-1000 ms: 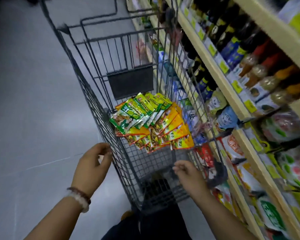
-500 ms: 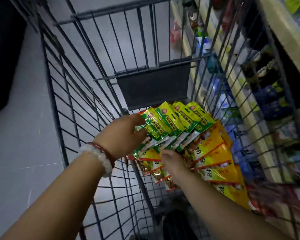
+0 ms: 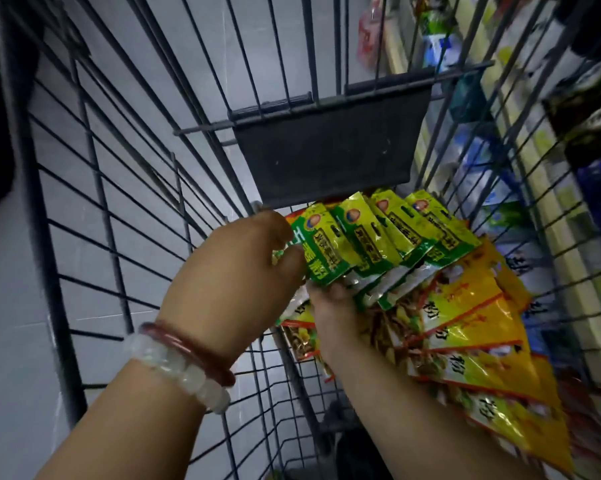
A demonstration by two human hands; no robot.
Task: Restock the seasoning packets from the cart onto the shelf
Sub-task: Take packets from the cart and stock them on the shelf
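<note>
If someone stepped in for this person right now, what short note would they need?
Left hand: thumb and fingers pinch the nearest of the green packets fanned in the cart.
Right hand: under the green fan, its grip hidden.
Yellow packets lie beneath and nearer, still in the cart.
Shelf stands to the right.
Done: no packet seen leaving the cart.
Left: lift the packets and shelve them.

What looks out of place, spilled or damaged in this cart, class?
Nothing stands out. The green packets lie fanned over the yellow packets in the cart, none visibly torn or spilled. The left hand pinches a green one; the right hand reaches beneath them.
</note>
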